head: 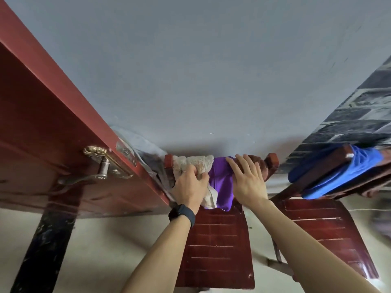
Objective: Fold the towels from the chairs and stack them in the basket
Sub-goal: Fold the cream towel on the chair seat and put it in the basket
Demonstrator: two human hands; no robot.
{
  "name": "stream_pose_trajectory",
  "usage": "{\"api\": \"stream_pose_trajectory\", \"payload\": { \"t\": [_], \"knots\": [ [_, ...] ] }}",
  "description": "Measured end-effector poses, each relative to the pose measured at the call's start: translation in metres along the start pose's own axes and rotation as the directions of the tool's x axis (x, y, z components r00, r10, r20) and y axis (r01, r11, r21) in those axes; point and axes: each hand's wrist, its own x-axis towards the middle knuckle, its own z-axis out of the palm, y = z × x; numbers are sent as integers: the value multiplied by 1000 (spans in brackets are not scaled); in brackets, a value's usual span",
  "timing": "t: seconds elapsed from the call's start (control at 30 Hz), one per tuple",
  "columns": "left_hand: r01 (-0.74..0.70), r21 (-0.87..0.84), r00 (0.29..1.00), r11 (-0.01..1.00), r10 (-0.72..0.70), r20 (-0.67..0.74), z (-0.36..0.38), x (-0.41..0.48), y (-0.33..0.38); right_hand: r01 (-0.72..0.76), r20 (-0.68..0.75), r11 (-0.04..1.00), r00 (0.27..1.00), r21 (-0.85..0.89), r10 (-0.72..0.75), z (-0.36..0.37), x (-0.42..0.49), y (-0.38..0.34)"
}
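Beige towel [196,161] hangs over the top rail of the near chair [218,240], bunched, left side of the backrest. The left hand [190,187] grips it, fingers curled round a wad of the cloth. Purple towel [220,182] is draped just beside it on the same rail, touching the beige one. The right hand [247,180] lies on its upper edge, fingers straight and slightly spread, pinching nothing. Dark watch [182,213] on the left wrist. Second chair [321,229] stands to the right, with a blue towel [342,172] over its backrest, well apart from both hands. Red-brown door [53,123] at left with a brass door handle [95,166] - grey wall [190,60] behind the chairs.
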Motion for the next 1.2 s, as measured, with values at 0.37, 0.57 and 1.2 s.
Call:
{"api": "stream_pose_trajectory", "payload": {
  "t": [0.37,0.57,1.2],
  "knots": [
    [-164,-315,983,935,182,31,-74,9,8,16,166,1000,986,2,-16,-23,4,-4],
    [11,-727,983,686,127,135,-166,-25,66,23,128,998,991,64,-31,-73,-5,-19],
    [-76,-271,817,959,216,534,-87,-206,76,-344,340,213,939,915,55,-157,-135,18]
  ]
}}
